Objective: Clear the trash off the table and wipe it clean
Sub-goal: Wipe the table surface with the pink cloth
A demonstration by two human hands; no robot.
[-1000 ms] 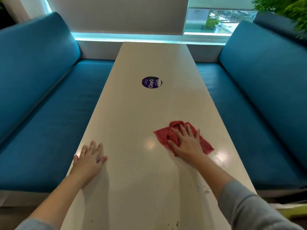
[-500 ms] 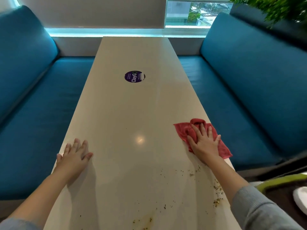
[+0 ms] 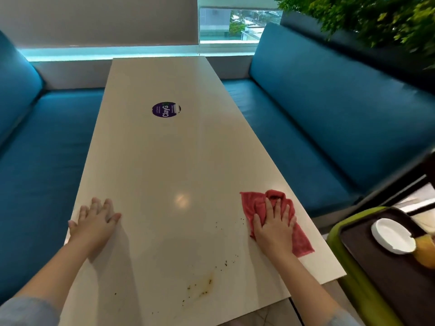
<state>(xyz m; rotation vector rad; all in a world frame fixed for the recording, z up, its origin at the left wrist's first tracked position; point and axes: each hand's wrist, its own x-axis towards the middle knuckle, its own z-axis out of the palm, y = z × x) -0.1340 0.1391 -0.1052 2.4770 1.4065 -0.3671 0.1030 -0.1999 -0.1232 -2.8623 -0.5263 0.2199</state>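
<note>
A long white table runs away from me between two blue benches. My right hand presses flat on a red cloth near the table's right edge, fingers straight. My left hand rests flat on the table at its left edge, holding nothing. Dark crumbs are scattered between the cloth and the near edge. A yellowish stain with specks lies close to the near edge.
A round purple sticker sits on the table's far half. At the right stands a green-rimmed dark tray holding a white plate and an orange item. Blue benches flank both sides. Green foliage hangs at top right.
My right hand has slid the red cloth from the table's middle to its right edge. The view has shifted, so the stain and the tray now show. The left hand stays flat.
</note>
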